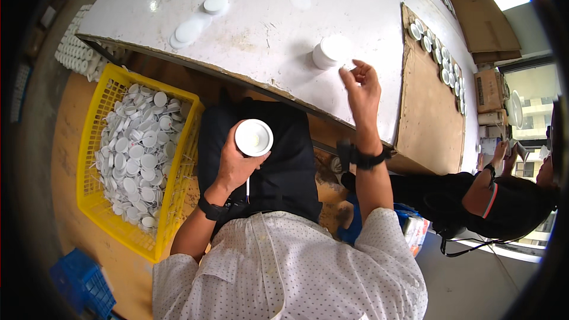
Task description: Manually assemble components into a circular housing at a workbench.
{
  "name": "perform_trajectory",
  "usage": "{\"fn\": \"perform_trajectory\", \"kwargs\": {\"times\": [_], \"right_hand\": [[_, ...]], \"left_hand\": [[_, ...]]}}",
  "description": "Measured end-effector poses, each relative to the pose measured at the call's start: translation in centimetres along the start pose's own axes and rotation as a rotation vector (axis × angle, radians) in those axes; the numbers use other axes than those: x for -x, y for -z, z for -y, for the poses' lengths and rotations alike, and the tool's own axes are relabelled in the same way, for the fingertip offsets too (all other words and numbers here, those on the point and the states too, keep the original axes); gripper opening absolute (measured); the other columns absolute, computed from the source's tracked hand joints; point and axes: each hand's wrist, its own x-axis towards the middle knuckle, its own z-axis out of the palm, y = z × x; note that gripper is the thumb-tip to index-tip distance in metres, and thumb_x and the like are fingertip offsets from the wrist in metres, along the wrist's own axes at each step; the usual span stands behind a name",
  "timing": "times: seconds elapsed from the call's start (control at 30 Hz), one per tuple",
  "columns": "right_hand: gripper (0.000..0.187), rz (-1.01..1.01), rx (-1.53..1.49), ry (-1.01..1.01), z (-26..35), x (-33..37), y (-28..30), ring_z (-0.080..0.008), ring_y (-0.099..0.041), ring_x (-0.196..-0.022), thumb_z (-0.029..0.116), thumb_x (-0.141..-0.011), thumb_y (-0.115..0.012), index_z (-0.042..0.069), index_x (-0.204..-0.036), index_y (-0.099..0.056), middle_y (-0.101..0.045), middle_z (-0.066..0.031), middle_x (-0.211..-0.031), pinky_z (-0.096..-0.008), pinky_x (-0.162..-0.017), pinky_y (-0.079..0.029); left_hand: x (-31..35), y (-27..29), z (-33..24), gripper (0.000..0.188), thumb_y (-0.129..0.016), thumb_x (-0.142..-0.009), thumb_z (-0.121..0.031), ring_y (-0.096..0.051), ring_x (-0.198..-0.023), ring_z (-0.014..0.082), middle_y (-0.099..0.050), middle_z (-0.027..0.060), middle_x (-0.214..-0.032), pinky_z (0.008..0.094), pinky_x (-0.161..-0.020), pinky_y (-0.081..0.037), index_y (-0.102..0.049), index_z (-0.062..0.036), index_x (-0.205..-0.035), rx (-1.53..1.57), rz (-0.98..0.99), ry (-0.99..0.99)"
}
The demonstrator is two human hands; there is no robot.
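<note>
My left hand [232,163] is closed around a white round lamp housing [253,137], held above my lap with its hollow face up. A thin white wire [248,191] hangs below that hand. Over the white table [267,29], my right hand [363,86] is raised with thumb and forefinger apart, and nothing shows between them. Just beyond its fingertips stands a short stack of white round discs [328,53], apart from the hand.
Left of my legs, a yellow crate [169,201] holds many white round wired pieces [139,154]. Thin discs [188,31] lie at the table's far left. Rows of white rings [446,65] line cardboard [430,95] at right. Another person [480,201] works at right.
</note>
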Motion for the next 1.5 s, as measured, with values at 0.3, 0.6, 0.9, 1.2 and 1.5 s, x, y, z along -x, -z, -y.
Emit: {"fn": "perform_trajectory", "kwargs": {"times": [0.3,0.6,0.9,1.2,1.5], "right_hand": [[0.027,0.161,-0.428,-0.428,-3.2,-6.4,-1.5,-0.0063,-0.044,-0.056,0.029,-0.082,-0.067,0.007,-0.082,-0.051,-0.046,0.0014,-0.066,-0.0181,-0.048,-0.038],[0.018,0.117,-0.869,-0.543,-2.0,-1.0,0.6,-0.0075,-0.048,-0.054,0.02,-0.089,-0.057,0.006,-0.08,-0.051,-0.05,-0.0009,-0.063,-0.0184,-0.048,-0.04],[0.01,0.266,-1.004,-0.627,-1.3,5.3,0.5,-0.0102,-0.058,-0.061,0.008,-0.088,-0.054,0.0,-0.093,-0.056,-0.059,-0.0047,-0.069,-0.0198,-0.054,-0.045],[0.014,0.547,-0.672,-0.622,-1.7,10.3,-2.2,-0.0039,-0.048,-0.053,0.02,-0.085,-0.064,0.006,-0.086,-0.062,-0.059,0.0012,-0.068,-0.0182,-0.049,-0.039],[0.022,0.615,-0.564,-0.545,-0.7,12.3,-4.3,-0.0024,-0.047,-0.055,0.016,-0.08,-0.069,0.001,-0.093,-0.059,-0.057,0.0014,-0.07,-0.0156,-0.047,-0.038]], "left_hand": [[0.7,0.5,1.5,0.066,-0.072,-0.068,0.001,-0.061,-0.07,0.0116,-0.06,0.0097,-0.097,0.0228,-0.053,-0.05,-0.038,-0.0017,-0.124,-0.026,-0.018,-0.004],[0.5,0.2,1.3,0.062,-0.07,-0.071,0.004,-0.062,-0.073,0.0122,-0.06,0.0102,-0.096,0.0213,-0.053,-0.05,-0.037,0.0004,-0.123,0.091,0.06,0.011],[-0.7,-1.1,-0.5,0.063,-0.065,-0.073,0.008,-0.064,-0.083,0.0174,-0.058,0.0117,-0.1,0.0221,-0.054,-0.05,-0.033,0.0002,-0.127,0.127,0.152,0.024],[-1.3,-0.7,0.2,0.078,-0.072,-0.07,-0.001,-0.048,-0.111,0.0188,-0.045,0.0113,-0.121,0.0317,-0.093,-0.043,-0.026,-0.0003,-0.133,0.263,0.246,-0.015],[-0.8,-1.0,0.6,0.062,-0.068,-0.079,-0.022,-0.056,-0.083,0.0114,-0.055,0.0091,-0.105,0.0235,-0.068,-0.05,-0.036,-0.0022,-0.129,0.018,0.148,-0.11]]}}
